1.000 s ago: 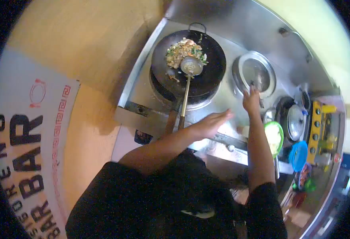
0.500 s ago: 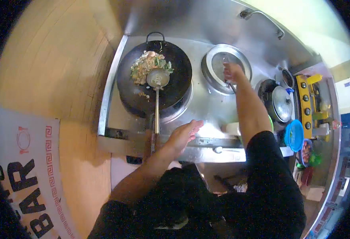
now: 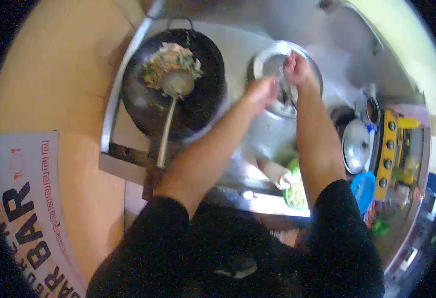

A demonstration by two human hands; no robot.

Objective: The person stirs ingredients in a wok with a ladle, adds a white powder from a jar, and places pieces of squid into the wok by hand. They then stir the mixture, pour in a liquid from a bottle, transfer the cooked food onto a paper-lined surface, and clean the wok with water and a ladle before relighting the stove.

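Note:
My right hand (image 3: 299, 72) is over the round metal pot (image 3: 313, 69) at the back of the stove, its fingers curled round something small that blur hides. Beside it, my left hand (image 3: 264, 94) reaches over the pot's near left side, smeared by motion, with its fingers stretched out and nothing seen in them. A thin dark handle lies below the hands at the pot. To the left, a black wok (image 3: 205, 92) holds fried food with green leaves (image 3: 170, 62). A metal ladle (image 3: 178, 83) rests on that food, its long handle (image 3: 166, 134) leaning over the near rim, untouched.
A pale cylindrical item (image 3: 277, 176) lies by a green bowl of pale shreds (image 3: 297, 193) at the front edge. On the right are a lidded pot (image 3: 357, 146), a blue basin (image 3: 364, 188) and a yellow stove panel (image 3: 389, 144). A tap (image 3: 362, 22) projects from the back wall.
My left hand has moved from the front edge up to the pot, close to my right hand. My right hand stays over the pot. The view has shifted, with the wok further left.

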